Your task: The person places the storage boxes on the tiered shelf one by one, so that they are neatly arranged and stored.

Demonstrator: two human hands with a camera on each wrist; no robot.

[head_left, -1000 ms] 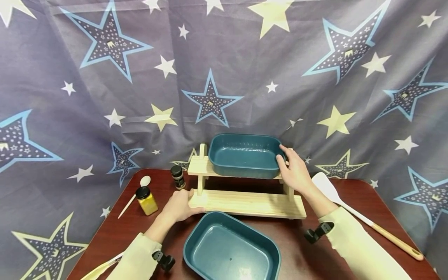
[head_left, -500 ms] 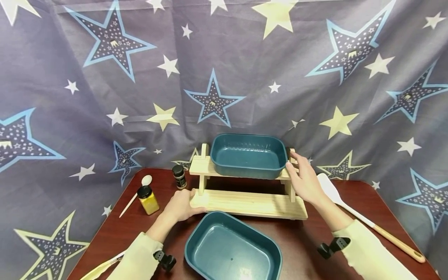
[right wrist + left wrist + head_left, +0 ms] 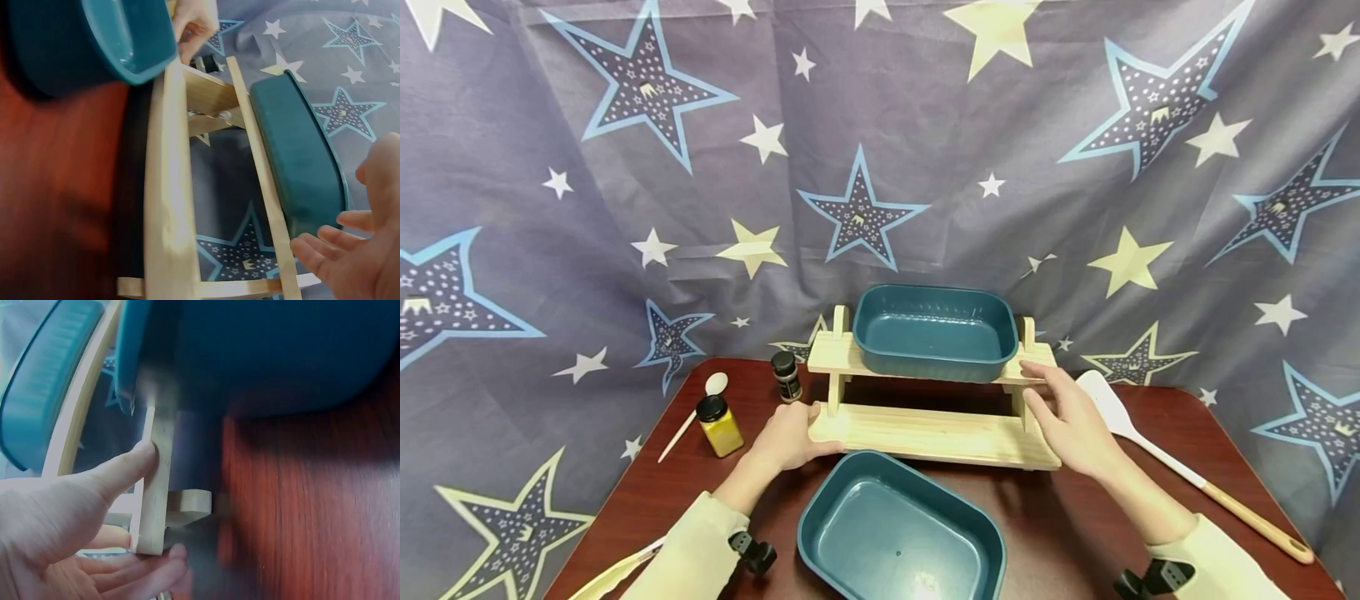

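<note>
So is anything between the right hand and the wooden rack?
Nothing visible. The right hand hovers open just off the rack's right end, with only bare air between them. The left hand grips the other end.

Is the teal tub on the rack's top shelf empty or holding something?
Empty, as far as shown: the teal tub sits upright on the wooden rack, and its visible inside is bare.

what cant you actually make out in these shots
- Label of the small dark-capped spice jar: too small in the head view.
- Pale object at the table's front left corner: cut off by the frame edge and the sleeve.
- Left hand fingertips: hidden under the pale wooden two-tier rack; left wrist view is blurred.
- Whether the right hand touches the rack: unclear.
</note>
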